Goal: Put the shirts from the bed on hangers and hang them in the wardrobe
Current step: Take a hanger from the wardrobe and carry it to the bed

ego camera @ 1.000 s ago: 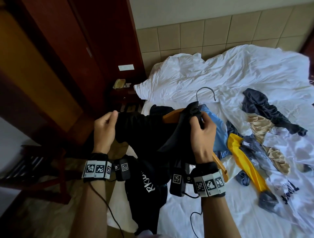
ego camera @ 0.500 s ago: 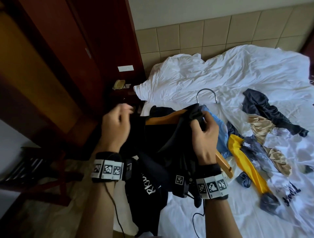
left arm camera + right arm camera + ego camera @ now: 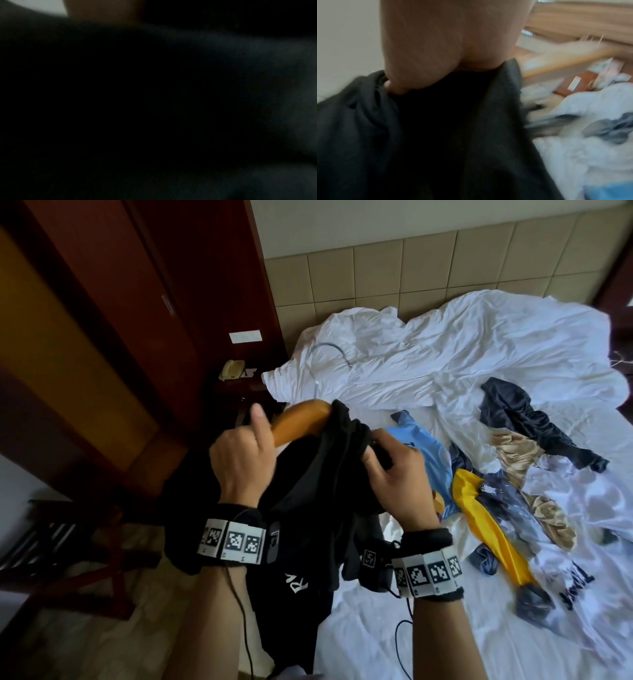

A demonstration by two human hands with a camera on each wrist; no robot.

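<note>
I hold a black shirt (image 3: 308, 508) with white lettering over the bed's edge. A wooden hanger (image 3: 299, 419) is pushed into it, its metal hook (image 3: 329, 354) blurred above. My left hand (image 3: 255, 440) grips the hanger's bare left arm, thumb raised. My right hand (image 3: 373, 448) pinches the bunched black fabric at the hanger's middle. The hanger's other end (image 3: 438, 501) peeks out under my right wrist. The left wrist view is dark, filled with black fabric (image 3: 223, 67). In the right wrist view my palm presses into the black shirt (image 3: 436, 135).
More clothes lie on the white bed (image 3: 445, 364): a blue shirt (image 3: 424, 453), a yellow one (image 3: 486, 518), a navy one (image 3: 527, 419), a beige one (image 3: 513, 450), a white printed one (image 3: 582, 559). The dark wooden wardrobe (image 3: 120, 302) stands left, with a nightstand phone (image 3: 233, 369) and a luggage rack (image 3: 68, 542).
My left hand let go of the shirt's side and moved right onto the hanger's left arm. The hanger tilted up and its hook rose. My right hand kept its hold on the fabric.
</note>
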